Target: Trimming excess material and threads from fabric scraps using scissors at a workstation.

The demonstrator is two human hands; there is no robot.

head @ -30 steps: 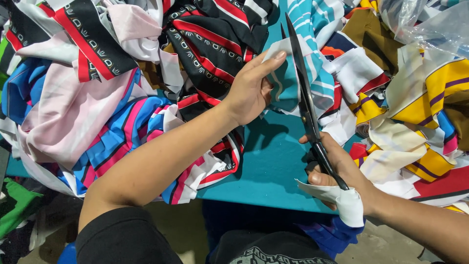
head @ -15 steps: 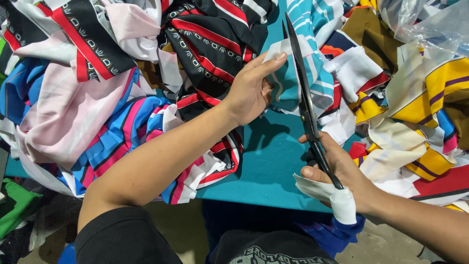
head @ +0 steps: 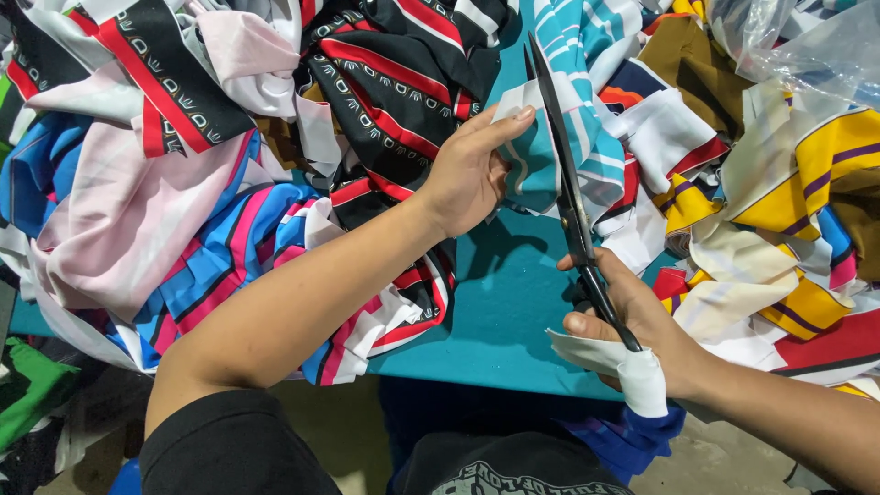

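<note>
My right hand (head: 632,321) grips the handles of long black scissors (head: 561,174), whose blades point away from me and lie closed along a teal-and-white striped cloth (head: 587,110). A white strip of cloth (head: 632,367) is wrapped around the handle under my palm. My left hand (head: 472,170) holds the near left edge of that striped cloth, fingers pinched on it just left of the blades. Both hands are above a teal tabletop (head: 513,312).
Heaps of cut fabric ring the table: black-red-white patterned cloth (head: 394,73) at the back, pink and blue striped pieces (head: 183,238) at left, yellow, white and red pieces (head: 788,211) at right. A clear plastic bag (head: 807,46) lies far right. Green cloth (head: 32,385) hangs below left.
The scissors' blades have shifted slightly along the striped cloth. My left hand keeps its hold on the cloth edge; the fabric piles have not moved.
</note>
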